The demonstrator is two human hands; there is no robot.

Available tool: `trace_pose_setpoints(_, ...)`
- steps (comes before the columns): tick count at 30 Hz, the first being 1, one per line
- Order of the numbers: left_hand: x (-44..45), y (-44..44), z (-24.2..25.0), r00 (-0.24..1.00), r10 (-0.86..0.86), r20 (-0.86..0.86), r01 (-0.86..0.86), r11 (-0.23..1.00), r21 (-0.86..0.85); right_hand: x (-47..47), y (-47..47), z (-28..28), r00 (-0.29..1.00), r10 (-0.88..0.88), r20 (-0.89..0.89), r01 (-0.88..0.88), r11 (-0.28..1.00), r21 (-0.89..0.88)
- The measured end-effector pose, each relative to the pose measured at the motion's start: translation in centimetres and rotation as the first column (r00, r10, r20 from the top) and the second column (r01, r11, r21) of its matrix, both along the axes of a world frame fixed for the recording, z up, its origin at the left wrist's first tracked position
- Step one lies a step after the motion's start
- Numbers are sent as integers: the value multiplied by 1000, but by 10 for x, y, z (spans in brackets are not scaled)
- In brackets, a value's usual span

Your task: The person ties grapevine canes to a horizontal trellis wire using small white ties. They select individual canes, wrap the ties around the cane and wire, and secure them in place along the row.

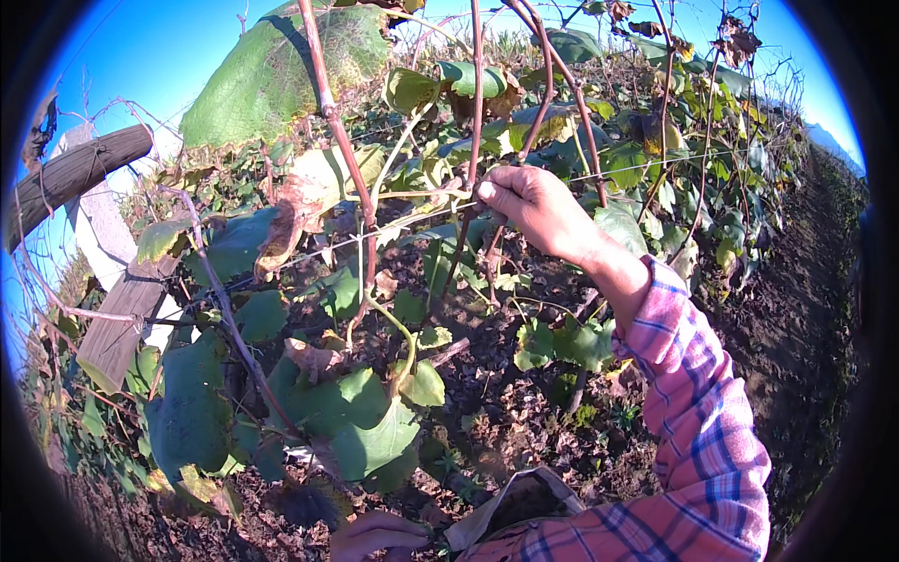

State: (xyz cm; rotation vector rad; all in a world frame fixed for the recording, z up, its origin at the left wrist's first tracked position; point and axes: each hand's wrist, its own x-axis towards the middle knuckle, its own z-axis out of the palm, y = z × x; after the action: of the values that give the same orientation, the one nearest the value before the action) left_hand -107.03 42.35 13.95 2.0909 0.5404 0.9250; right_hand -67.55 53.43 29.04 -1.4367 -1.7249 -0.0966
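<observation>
My right hand (530, 207) is raised at a trellis wire (632, 168), with thumb and fingers pinched together. Its fingertips meet a reddish-brown grapevine cane (476, 105) where the cane crosses the wire; any small thing between them is hidden. A thin pale stalk (414, 194) runs sideways to the same spot. Left of it, another upright cane (344, 140) crosses the wire beside a partly browned vine leaf (302, 204). Low at the bottom edge, my left hand (379, 534) shows only in part, in shade, and what it holds cannot be seen.
An open pouch (527, 502) sits low in front of me. At the left stand a slanting wooden post (77, 175), a lower wooden piece (130, 316) and a pale post (102, 225). Large leaves (189, 407) and a bare cane (225, 302) hang nearby. Dry leaves cover the soil (520, 435).
</observation>
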Motion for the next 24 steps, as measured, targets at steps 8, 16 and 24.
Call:
trace_pose_setpoints(8,40,-1,162,964,260,-51,-183,792,583,-14,-9,-10,984,-86,158,-18,826,563)
trace_pose_setpoints(16,99,103,190,868,493,-64,-143,371,918,-33,5,-17,939,-208,276,40,858,512)
trace_pose_setpoints(24,129,185,159,954,300,17,-258,788,560,-24,10,-15,941,31,338,-203,850,485)
